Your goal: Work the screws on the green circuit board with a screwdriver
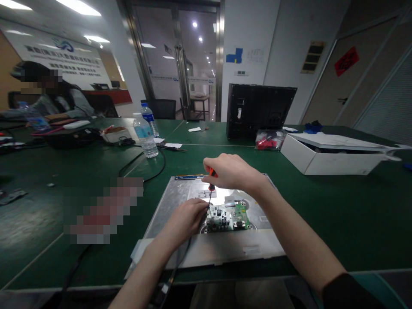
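A flat metal display panel (164,204) lies on the green table before me, with a green circuit board (225,216) on its middle. My right hand (230,171) is closed around the handle of a red and black screwdriver (211,187), held upright. Its thin shaft points down at the board's upper left corner. Beside that corner, my left hand (191,214) has its fingers pressed together near the screwdriver's tip. Whether something small sits between those fingertips is hidden. A dark cable (185,253) runs below my left wrist toward the table edge.
Two water bottles (145,137) stand at the back left. A black monitor (260,111), a plastic bag with red contents (269,140) and a white box (331,154) are at the back right. Black cable curves across the left side. Another person (61,98) sits at the far left.
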The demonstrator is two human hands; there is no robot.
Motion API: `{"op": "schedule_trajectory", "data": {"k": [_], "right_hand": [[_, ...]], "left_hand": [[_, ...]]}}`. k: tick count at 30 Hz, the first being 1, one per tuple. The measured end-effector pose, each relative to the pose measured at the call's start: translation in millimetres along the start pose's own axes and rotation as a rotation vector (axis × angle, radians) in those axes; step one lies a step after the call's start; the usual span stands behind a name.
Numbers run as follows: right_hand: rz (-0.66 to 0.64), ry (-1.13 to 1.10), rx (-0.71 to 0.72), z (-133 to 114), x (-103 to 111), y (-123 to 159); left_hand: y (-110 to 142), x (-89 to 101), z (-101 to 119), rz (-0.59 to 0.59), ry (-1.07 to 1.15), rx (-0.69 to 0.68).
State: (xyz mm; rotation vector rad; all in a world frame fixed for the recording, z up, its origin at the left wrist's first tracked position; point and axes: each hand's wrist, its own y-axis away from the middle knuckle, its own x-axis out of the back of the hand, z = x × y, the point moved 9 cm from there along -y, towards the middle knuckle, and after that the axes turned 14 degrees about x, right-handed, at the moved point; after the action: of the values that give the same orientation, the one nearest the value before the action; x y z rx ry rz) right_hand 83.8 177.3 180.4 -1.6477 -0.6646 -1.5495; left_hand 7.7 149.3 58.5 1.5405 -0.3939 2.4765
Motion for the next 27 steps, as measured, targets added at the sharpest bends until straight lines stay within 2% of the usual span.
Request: {"op": "schedule_trajectory", "data": {"k": [6, 15, 23, 27], "right_hand": [[0.003, -0.071, 0.073, -8.9, 0.5, 3.0], [0.005, -0.003, -0.013, -1.4, 1.3, 1.6], [-0.01, -0.054, 0.064, -7.5, -1.1, 2.8], [-0.016, -0.056, 0.046, -6.5, -1.1, 2.4]], "left_hand": [[-0.6, -0.6, 2.0, -0.015, -0.016, -0.001], [0.0, 0.7, 1.6, -0.007, 0.001, 0.007], [-0.9, -3.3, -2.1, -0.013, -0.011, 0.0], [-1.4, -3.1, -2.2, -0.007, -0.02, 0.003]]}}
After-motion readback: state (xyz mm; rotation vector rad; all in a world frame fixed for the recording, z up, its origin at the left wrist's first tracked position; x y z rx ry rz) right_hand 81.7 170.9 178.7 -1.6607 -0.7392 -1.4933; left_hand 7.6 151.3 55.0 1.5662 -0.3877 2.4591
